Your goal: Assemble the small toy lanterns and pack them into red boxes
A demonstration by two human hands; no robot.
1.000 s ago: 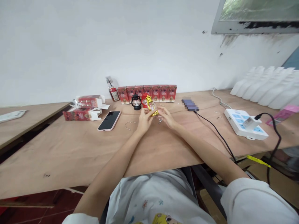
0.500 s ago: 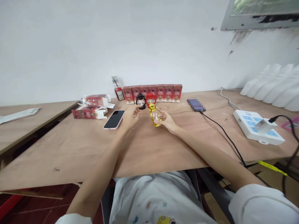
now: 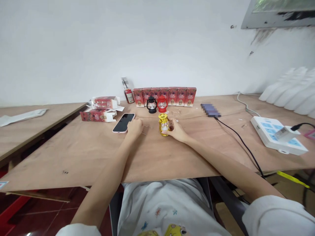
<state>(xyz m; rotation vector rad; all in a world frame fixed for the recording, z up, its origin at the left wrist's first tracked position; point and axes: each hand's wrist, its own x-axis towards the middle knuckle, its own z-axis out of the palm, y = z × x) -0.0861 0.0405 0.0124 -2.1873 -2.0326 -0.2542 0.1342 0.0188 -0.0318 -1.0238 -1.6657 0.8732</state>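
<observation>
The right hand (image 3: 178,132) has its fingers around the side of the gold lantern (image 3: 162,117), thumb in front, and the lantern is upright on the worktop (image 3: 157,157), in front of the red lantern (image 3: 162,105) and the black lantern (image 3: 152,105). The left hand (image 3: 135,127) is down at the phone's (image 3: 122,124) right edge, beside a thin wire (image 3: 148,126); its fingers are curled under, and I cannot tell whether they pinch anything. Behind the lanterns, red boxes (image 3: 173,96) stand in a row along the wall (image 3: 157,42).
</observation>
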